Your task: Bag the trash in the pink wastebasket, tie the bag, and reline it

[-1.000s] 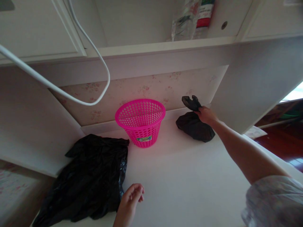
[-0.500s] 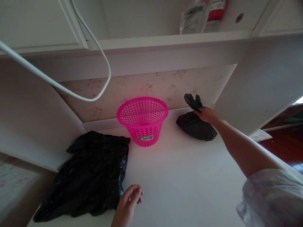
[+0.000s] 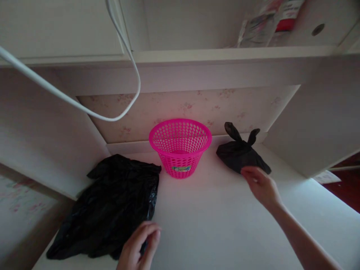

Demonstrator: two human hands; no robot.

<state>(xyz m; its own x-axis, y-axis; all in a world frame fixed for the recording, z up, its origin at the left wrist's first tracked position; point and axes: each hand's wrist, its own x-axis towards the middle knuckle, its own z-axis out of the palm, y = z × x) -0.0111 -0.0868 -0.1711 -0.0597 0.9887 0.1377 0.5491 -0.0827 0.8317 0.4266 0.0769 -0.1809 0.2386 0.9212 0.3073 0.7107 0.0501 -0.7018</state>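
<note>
A knotted black bag (image 3: 239, 152) rests on the white surface at the right, its two tied ends sticking up. My right hand (image 3: 260, 185) is just in front of it, fingers loosely curled together with nothing seen in them. A pink perforated basket (image 3: 181, 150) stands upright against the back, its inside showing no contents. To the left lies a spread-out black plastic bag (image 3: 109, 206), crumpled and flat. My left hand (image 3: 142, 243) is over that bag's lower right edge, its thumb and fingers curled with a gap between them and nothing held.
A white cable (image 3: 112, 119) hangs in a loop at the upper left. Above the basket runs a shelf edge (image 3: 225, 56), with a clear plastic package (image 3: 257, 32) and a red-labelled bottle (image 3: 287, 22) on it. Side panels stand left and right.
My right hand has let go of the black bag's knot and drawn back toward me. The bag's tied ends have spread apart. My left hand's fingers have opened somewhat, and the view has shifted.
</note>
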